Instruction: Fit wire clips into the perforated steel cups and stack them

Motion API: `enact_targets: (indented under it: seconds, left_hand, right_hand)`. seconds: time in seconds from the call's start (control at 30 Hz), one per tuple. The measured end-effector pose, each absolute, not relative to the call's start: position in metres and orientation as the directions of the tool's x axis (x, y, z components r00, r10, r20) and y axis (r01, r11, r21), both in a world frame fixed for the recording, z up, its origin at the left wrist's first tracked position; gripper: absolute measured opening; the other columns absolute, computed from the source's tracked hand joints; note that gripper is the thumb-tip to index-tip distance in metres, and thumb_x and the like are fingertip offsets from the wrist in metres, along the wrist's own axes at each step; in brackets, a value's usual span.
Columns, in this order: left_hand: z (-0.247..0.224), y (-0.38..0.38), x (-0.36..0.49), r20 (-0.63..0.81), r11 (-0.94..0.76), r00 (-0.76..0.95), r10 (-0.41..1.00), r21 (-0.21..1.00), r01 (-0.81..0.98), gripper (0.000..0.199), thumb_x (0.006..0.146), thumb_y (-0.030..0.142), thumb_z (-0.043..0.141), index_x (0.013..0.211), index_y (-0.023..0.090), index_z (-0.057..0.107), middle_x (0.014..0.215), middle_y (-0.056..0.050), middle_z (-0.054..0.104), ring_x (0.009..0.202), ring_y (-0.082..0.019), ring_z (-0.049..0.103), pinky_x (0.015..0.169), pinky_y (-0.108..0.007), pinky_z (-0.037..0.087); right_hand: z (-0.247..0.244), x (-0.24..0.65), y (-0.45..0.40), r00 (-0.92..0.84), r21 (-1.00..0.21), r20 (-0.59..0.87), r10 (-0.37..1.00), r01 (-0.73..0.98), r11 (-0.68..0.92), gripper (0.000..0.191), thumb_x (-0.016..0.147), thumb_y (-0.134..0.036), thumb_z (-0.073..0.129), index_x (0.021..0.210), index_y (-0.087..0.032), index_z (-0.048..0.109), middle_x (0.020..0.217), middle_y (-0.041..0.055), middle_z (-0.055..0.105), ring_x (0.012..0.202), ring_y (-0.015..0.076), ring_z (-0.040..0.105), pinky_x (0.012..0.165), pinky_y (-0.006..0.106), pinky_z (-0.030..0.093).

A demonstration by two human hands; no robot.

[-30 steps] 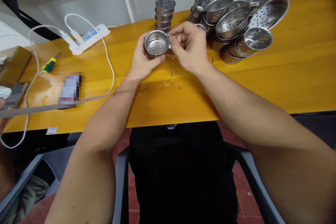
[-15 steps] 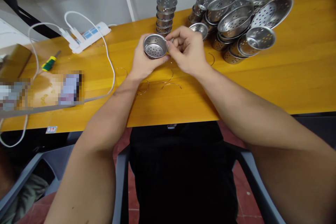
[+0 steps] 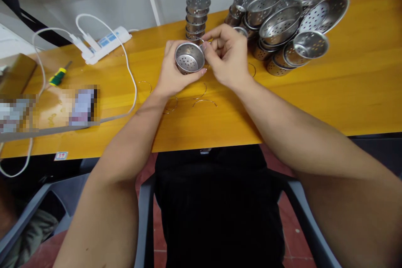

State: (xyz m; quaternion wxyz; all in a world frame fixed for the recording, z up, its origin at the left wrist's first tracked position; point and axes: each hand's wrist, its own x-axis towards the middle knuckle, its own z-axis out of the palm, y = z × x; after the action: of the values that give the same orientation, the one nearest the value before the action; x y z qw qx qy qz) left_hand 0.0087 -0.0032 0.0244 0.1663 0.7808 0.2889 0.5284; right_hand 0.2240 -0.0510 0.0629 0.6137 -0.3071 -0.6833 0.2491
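Note:
My left hand is wrapped around a small perforated metal cup, its open mouth tilted toward me. Beside the cup's right rim, my right hand pinches a thin curved metal wire between thumb and finger. Part of the wire is hidden by the fingers, and I cannot tell whether it touches the rim. Several similar wires, such as this curved wire, lie on the table below my hands. Just behind the cup stands a stack of perforated cups.
Perforated metal cups and bowls are piled at the back right of the yellow table. Leftward lie a power strip with white cables, a screwdriver and a blurred phone. A wall bounds the back.
The cup has shifted slightly right in my left hand's grip. My right hand has moved a little up and right, and the wire at its fingertips shows more clearly.

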Motion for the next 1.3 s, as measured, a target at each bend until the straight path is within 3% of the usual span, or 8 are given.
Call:
enact_targets:
  seconds: [0.13, 0.43, 0.57, 0.77, 0.97, 1.13, 1.23, 1.3]
  left_hand:
    - [0.016, 0.005, 0.003, 0.751, -0.796, 0.264, 0.605, 0.561, 0.229, 0.098, 0.081, 0.100, 0.103, 0.143, 0.032, 0.071, 0.140, -0.010, 0.074, 0.137, -0.037, 0.078, 0.125, -0.055, 0.065]
    - [0.003, 0.012, 0.006, 0.714, -0.778, 0.321, 0.622, 0.608, 0.157, 0.114, 0.076, 0.099, 0.108, 0.155, 0.031, 0.062, 0.146, -0.011, 0.078, 0.138, -0.038, 0.082, 0.124, -0.053, 0.067]
    - [0.005, 0.008, 0.006, 0.708, -0.782, 0.346, 0.616, 0.604, 0.155, 0.117, 0.074, 0.101, 0.108, 0.156, 0.032, 0.061, 0.145, -0.010, 0.075, 0.141, -0.039, 0.079, 0.126, -0.055, 0.065]
    - [0.008, 0.003, 0.005, 0.698, -0.787, 0.390, 0.600, 0.603, 0.132, 0.120, 0.071, 0.102, 0.108, 0.156, 0.033, 0.059, 0.144, -0.011, 0.074, 0.135, -0.038, 0.079, 0.124, -0.056, 0.064]
    - [0.024, -0.013, 0.006, 0.664, -0.753, 0.375, 0.647, 0.632, 0.182, 0.126, 0.061, 0.104, 0.111, 0.151, 0.032, 0.062, 0.144, -0.010, 0.074, 0.135, -0.039, 0.079, 0.124, -0.055, 0.064]
    - [0.030, -0.023, 0.009, 0.622, -0.704, 0.361, 0.695, 0.691, 0.165, 0.105, 0.076, 0.104, 0.103, 0.143, 0.030, 0.070, 0.129, -0.008, 0.078, 0.126, -0.035, 0.081, 0.119, -0.053, 0.066]
    - [0.029, -0.020, 0.007, 0.575, -0.641, 0.348, 0.740, 0.760, 0.106, 0.092, 0.090, 0.110, 0.086, 0.130, 0.028, 0.078, 0.112, -0.006, 0.078, 0.114, -0.031, 0.082, 0.109, -0.050, 0.070]
    - [0.029, -0.016, 0.004, 0.543, -0.603, 0.346, 0.765, 0.793, 0.089, 0.091, 0.097, 0.112, 0.074, 0.124, 0.026, 0.081, 0.103, -0.005, 0.075, 0.105, -0.028, 0.081, 0.105, -0.048, 0.070]
  right_hand:
    - [0.060, 0.221, -0.053, -0.081, -0.699, 0.697, 0.712, 0.145, 0.700, 0.061, 0.108, -0.097, 0.080, 0.114, -0.037, 0.075, 0.075, -0.0026, 0.050, 0.062, 0.0231, 0.038, 0.060, 0.043, 0.038]
    - [0.058, 0.225, -0.053, -0.091, -0.730, 0.657, 0.748, 0.171, 0.662, 0.035, 0.108, -0.059, 0.101, 0.103, -0.035, 0.076, 0.074, -0.0016, 0.057, 0.065, 0.0235, 0.050, 0.062, 0.043, 0.052]
    - [0.058, 0.226, -0.051, -0.077, -0.711, 0.680, 0.729, 0.175, 0.681, 0.026, 0.104, -0.037, 0.103, 0.097, -0.033, 0.078, 0.072, -0.0027, 0.056, 0.063, 0.0209, 0.049, 0.063, 0.042, 0.050]
    - [0.060, 0.225, -0.051, -0.069, -0.727, 0.647, 0.759, 0.245, 0.641, 0.027, 0.105, -0.035, 0.102, 0.097, -0.033, 0.076, 0.071, -0.0035, 0.054, 0.065, 0.0217, 0.050, 0.064, 0.042, 0.051]
    - [0.059, 0.221, -0.053, -0.040, -0.731, 0.651, 0.758, 0.232, 0.641, 0.028, 0.102, -0.012, 0.097, 0.101, -0.033, 0.079, 0.071, -0.0054, 0.054, 0.061, 0.0201, 0.047, 0.063, 0.040, 0.044]
    - [0.066, 0.222, -0.059, -0.090, -0.740, 0.661, 0.745, 0.089, 0.667, 0.022, 0.110, -0.038, 0.101, 0.107, -0.032, 0.080, 0.075, -0.0031, 0.063, 0.061, 0.0189, 0.047, 0.062, 0.041, 0.042]
    - [0.077, 0.227, -0.065, -0.182, -0.812, 0.577, 0.796, -0.015, 0.584, 0.043, 0.113, -0.072, 0.094, 0.103, -0.033, 0.078, 0.082, -0.0001, 0.072, 0.059, 0.0189, 0.049, 0.057, 0.041, 0.044]
    - [0.083, 0.231, -0.069, -0.263, -0.864, 0.490, 0.831, -0.023, 0.503, 0.055, 0.105, -0.086, 0.096, 0.103, -0.034, 0.078, 0.084, -0.0006, 0.076, 0.057, 0.0188, 0.051, 0.052, 0.041, 0.044]
